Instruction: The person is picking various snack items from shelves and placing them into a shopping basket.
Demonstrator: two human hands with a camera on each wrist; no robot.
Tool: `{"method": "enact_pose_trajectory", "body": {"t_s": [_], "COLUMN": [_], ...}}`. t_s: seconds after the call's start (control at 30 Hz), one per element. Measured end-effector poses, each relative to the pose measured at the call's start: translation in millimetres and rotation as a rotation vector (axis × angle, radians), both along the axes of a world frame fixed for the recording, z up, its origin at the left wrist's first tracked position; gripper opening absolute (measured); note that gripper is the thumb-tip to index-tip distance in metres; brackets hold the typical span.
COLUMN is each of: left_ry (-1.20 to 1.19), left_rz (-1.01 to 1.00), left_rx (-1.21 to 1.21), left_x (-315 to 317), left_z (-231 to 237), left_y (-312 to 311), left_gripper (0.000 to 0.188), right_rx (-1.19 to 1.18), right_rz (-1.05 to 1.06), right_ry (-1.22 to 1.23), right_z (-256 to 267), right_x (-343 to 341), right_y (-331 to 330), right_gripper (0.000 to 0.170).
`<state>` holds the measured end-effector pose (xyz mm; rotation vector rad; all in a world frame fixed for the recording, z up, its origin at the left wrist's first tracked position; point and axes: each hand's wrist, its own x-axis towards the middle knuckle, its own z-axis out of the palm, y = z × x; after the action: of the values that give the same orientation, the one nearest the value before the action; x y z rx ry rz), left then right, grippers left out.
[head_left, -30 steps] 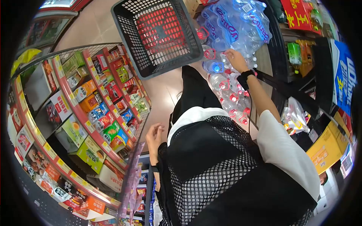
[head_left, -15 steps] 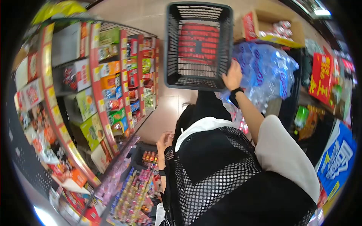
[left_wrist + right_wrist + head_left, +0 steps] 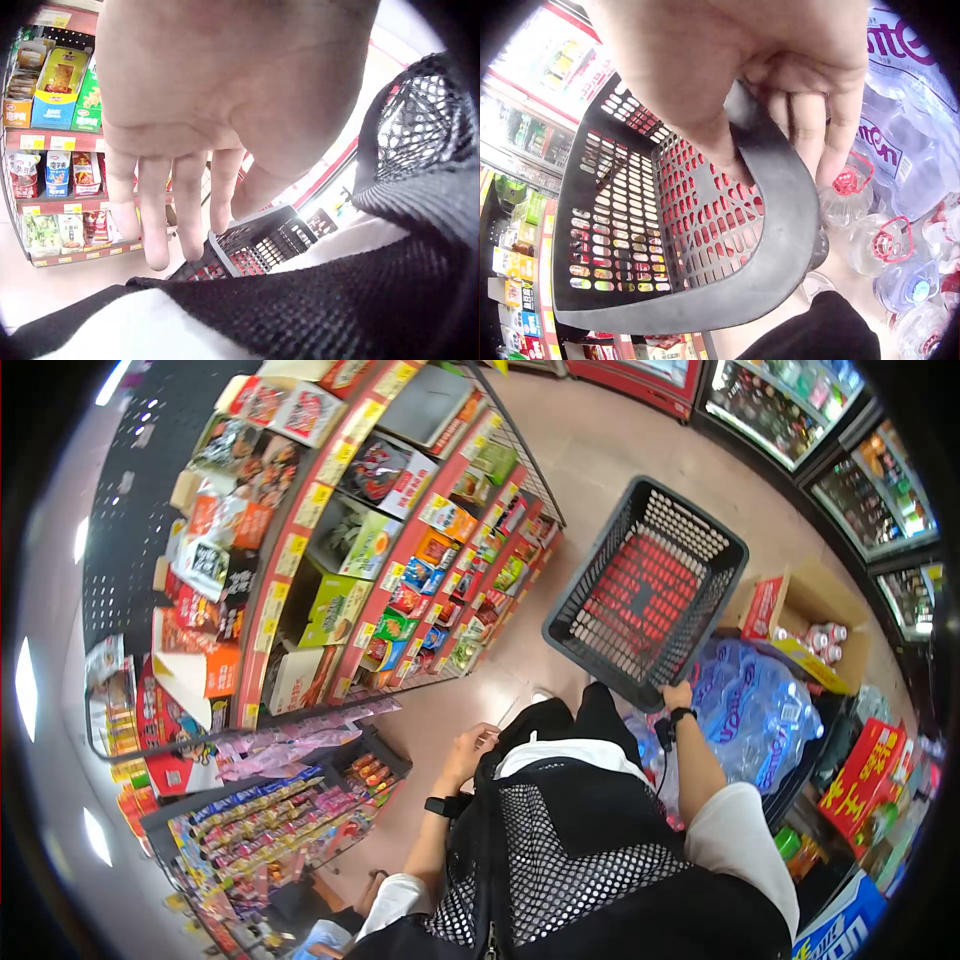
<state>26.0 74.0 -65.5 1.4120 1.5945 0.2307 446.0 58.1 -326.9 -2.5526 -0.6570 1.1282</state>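
A dark grey slotted shopping basket (image 3: 600,672) stands ahead of the legs, red showing through the holes in its bottom. My right hand (image 3: 677,696) grips its near right corner. Seen from the right wrist, the thumb lies inside the rim (image 3: 784,225) and the fingers hang over the outside. Beside that hand are a plastic-wrapped pack of water bottles (image 3: 755,710) and several large clear bottles (image 3: 885,246), most with red caps and loop handles. My left hand (image 3: 468,753) hangs by the waist, holding nothing; its fingers (image 3: 155,217) point down, loosely extended.
Snack shelves (image 3: 350,595) with red price rails rise on the left. A low rack of small packets (image 3: 270,815) stands nearer. Beyond the water pack sits an opened carton (image 3: 765,608) of bottles. Glass-door fridges (image 3: 780,405) line the far right, and tiled floor (image 3: 600,440) runs between.
My right hand has left the bottles and water pack and taken hold of the basket's rim. The head view has turned left, so basket and shelves sit farther right. The left hand stays free.
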Motion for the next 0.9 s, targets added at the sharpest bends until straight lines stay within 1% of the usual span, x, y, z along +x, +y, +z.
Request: {"method": "enact_pose_trajectory", "body": {"t_s": [0.07, 0.13, 0.2, 0.23, 0.27, 0.33, 0.4, 0.47, 0.5, 0.53, 0.57, 0.6, 0.63, 0.67, 0.7, 0.73, 0.8, 0.87, 0.9], "left_ry": [0.0, -0.015, 0.001, 0.019, 0.03, -0.025, -0.031, -0.02, -0.05, -0.084, -0.077, -0.074, -0.074, -0.058, -0.074, -0.054, -0.045, -0.062, -0.064], "left_rz": [-0.051, -0.062, -0.132, -0.161, -0.164, -0.195, -0.2, -0.2, -0.195, -0.186, -0.192, -0.201, -0.207, -0.172, -0.163, -0.167, -0.181, -0.182, -0.194], "left_rx": [-0.021, 0.012, 0.03, 0.036, 0.022, 0.077, 0.121, 0.153, 0.167, 0.188, 0.187, 0.176, 0.235, 0.261, 0.198, 0.272, 0.329, 0.357, 0.374], "left_x": [-2.4, -4.2, -1.1, -1.9, -0.4, -1.7, -10.0, -15.2, -23.6, -30.7, -37.6, -45.0, -54.8, -58.8, -62.2, -68.8, -78.8, -87.5, -91.5], "left_z": [0.0, -2.2, -0.9, -3.1, -0.7, 0.7, 0.0, -3.9, -11.9, -23.4, -29.6, -37.1, -49.3, -56.3, -44.3, -48.6, -52.4, -53.4, -51.3], "left_y": [-0.6, 1.2, 4.7, 5.9, 8.4, 9.9, 6.0, 3.1, 1.0, 0.8, -1.0, -3.9, -3.6, -3.8, 1.4, 0.9, 13.3, 16.8, 21.3], "left_gripper": [0.018, 0.019, 0.02, 0.023, 0.023, 0.023, 0.021, 0.02, 0.021, 0.022, 0.023, 0.023, 0.023, 0.024, 0.026, 0.026, 0.026, 0.026, 0.026], "right_rx": [0.03, 0.029, 0.165, 0.229, 0.196, 0.217, 0.293, 0.352, 0.389, 0.434, 0.482, 0.38, 0.419, 0.278, 0.241, 0.209, 0.219, -0.04, -0.039], "right_rz": [0.008, -0.014, -0.006, -0.041, -0.026, -0.083, -0.162, -0.157, -0.15, -0.14, -0.072, -0.064, -0.03, 0.002, 0.048, -0.003, 0.21, 1.217, 1.219], "right_ry": [0.004, 0.029, 0.113, 0.096, 0.104, 0.019, 0.113, 0.126, 0.081, 0.032, -0.001, -0.023, -0.107, -0.13, -0.069, -0.018, 0.019, -0.234, -0.252], "right_z": [6.9, 14.0, 19.2, -1.7, -20.7, -48.9, -71.0, -41.6, -28.9, -22.0, -33.4, -17.2, -25.4, -21.5, -11.7, -0.2, 14.7, -72.0, -62.1], "right_x": [-2.8, -3.9, -6.1, -6.9, -5.9, -11.9, -18.4, -29.0, -39.7, -43.0, -43.7, -50.0, -55.8, -57.6, -61.2, -69.7, -74.9, -45.4, -50.4], "right_y": [-1.6, -3.3, -3.1, -8.4, -9.7, -14.2, -22.4, -26.8, -31.7, -34.6, -44.4, -54.1, -63.1, -68.8, -75.1, -87.1, -94.2, -102.9, -95.5], "right_gripper": [0.05, 0.051, 0.05, 0.047, 0.046, 0.044, 0.043, 0.048, 0.053, 0.058, 0.066, 0.069, 0.073, 0.075, 0.075, 0.075, 0.063, 0.041, 0.041]}}
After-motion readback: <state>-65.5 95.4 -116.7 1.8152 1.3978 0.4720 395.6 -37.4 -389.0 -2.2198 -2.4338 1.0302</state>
